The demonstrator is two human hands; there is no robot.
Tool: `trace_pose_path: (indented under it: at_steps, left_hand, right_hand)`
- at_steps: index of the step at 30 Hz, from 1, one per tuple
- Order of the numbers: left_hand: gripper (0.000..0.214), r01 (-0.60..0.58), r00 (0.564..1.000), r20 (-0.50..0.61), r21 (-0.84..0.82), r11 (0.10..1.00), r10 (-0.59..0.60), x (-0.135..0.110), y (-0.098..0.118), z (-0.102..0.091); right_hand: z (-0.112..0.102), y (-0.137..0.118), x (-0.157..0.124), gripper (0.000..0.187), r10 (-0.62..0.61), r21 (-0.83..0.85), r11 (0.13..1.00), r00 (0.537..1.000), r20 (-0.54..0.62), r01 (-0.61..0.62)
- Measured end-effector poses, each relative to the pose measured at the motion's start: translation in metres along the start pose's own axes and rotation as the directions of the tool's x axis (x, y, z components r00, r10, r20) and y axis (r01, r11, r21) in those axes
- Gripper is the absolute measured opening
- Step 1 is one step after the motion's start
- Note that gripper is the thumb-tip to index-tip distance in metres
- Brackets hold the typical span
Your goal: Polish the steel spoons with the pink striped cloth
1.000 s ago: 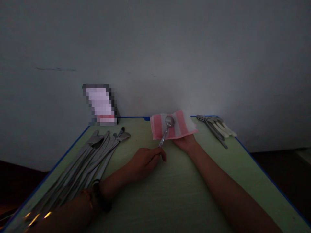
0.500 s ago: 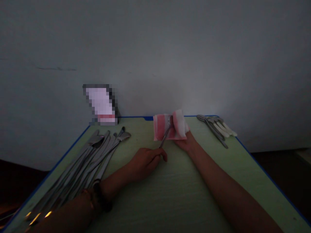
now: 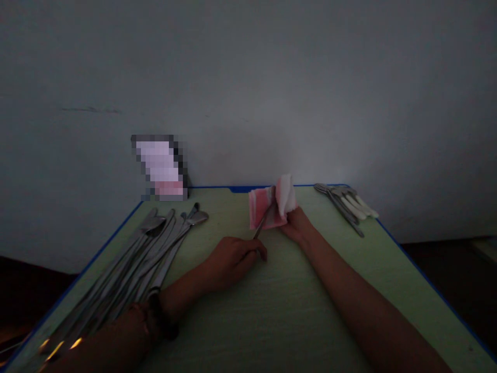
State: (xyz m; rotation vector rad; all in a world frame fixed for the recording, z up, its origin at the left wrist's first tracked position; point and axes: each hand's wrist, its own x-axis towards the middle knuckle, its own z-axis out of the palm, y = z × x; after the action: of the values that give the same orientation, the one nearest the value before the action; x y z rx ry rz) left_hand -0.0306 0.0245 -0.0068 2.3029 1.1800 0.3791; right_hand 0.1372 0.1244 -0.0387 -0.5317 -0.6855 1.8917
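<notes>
My left hand [image 3: 236, 261] is closed around the handle end of a metal spoon [image 3: 264, 217]. The spoon slants up and away, its bowl end lying against a pink and white cloth [image 3: 260, 204]. My right hand [image 3: 295, 225] grips this cloth from behind and below, and a fold of it stands up beside the spoon's bowl. Most of my right fingers are hidden by the cloth. Both hands are above the middle of the table, toward its far edge.
Several long metal spoons and other cutlery [image 3: 132, 259] lie in a pile at the table's left. Smaller cutlery [image 3: 345, 204], some with white handles, rests at the far right. A blurred phone-like screen [image 3: 161, 168] leans on the wall [image 3: 248, 93]. The green table [image 3: 272, 316] has blue edging.
The cloth has folded in more around the spoon's bowl, its left part shifting slightly right and tilting. My left hand stays almost where it was.
</notes>
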Motion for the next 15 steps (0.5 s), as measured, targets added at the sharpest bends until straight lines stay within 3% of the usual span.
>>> trace_pose_path:
  at_steps: [7, 15]
  left_hand:
    - [0.032, -0.035, 0.999, 0.037, 0.016, 0.999, 0.034, 0.0, 0.0, 0.0]
    - [0.024, -0.011, 1.0, 0.009, 0.025, 1.0, 0.011, 0.0, -0.002, 0.004]
  right_hand:
    - [0.015, -0.009, -0.006, 0.015, -0.117, 0.14, 0.983, 0.993, 0.0, 0.116]
    - [0.015, -0.008, -0.008, 0.017, -0.025, 0.039, 0.999, 0.996, -0.082, 0.028]
